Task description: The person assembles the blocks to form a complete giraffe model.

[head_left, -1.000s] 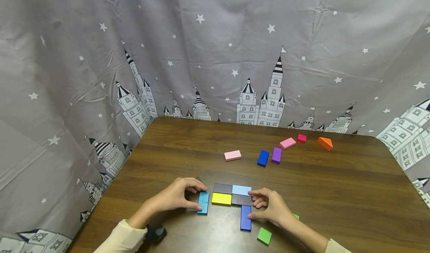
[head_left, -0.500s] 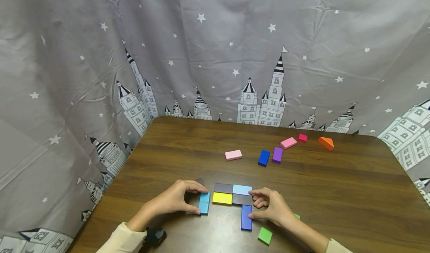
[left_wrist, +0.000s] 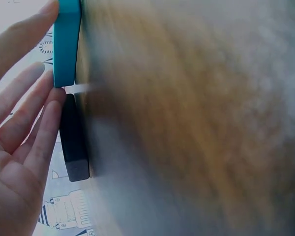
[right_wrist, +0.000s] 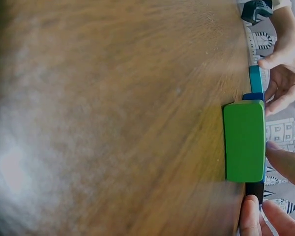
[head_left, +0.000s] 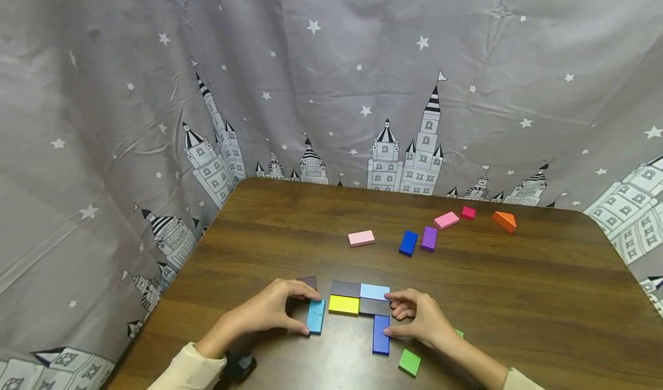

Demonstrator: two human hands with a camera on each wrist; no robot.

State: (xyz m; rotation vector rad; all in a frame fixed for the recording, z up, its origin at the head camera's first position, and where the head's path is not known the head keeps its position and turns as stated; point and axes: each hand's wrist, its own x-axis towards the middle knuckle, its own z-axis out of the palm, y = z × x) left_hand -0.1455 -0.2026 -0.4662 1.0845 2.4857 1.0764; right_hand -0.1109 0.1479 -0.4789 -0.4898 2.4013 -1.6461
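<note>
In the head view my left hand (head_left: pixel 274 306) pinches a teal block (head_left: pixel 316 317) between thumb and fingers, just left of a group of laid-out blocks. That group has a dark grey block (head_left: pixel 346 289), a light-blue block (head_left: pixel 375 291), a yellow block (head_left: pixel 344 305), a second dark grey block (head_left: pixel 374 307) and an upright-lying blue block (head_left: pixel 381 335) below. My right hand (head_left: pixel 418 315) rests at the group's right side, thumb at the blue block and index fingertip at the light-blue one, other fingers bent. Behind my left fingers, a dark block (head_left: pixel 309 282) is partly hidden.
A green block (head_left: pixel 410 363) lies near my right wrist, with another green one (head_left: pixel 459 333) mostly behind the arm. Farther back are pink (head_left: pixel 361 239), dark blue (head_left: pixel 408 244), purple (head_left: pixel 429 239), red (head_left: pixel 468 213) blocks and an orange triangular block (head_left: pixel 504 221). A patterned curtain (head_left: pixel 331 79) hangs beyond.
My left hand and the teal block have shifted slightly toward me; more of the dark block behind the fingers shows. My right hand has stayed against the group.
</note>
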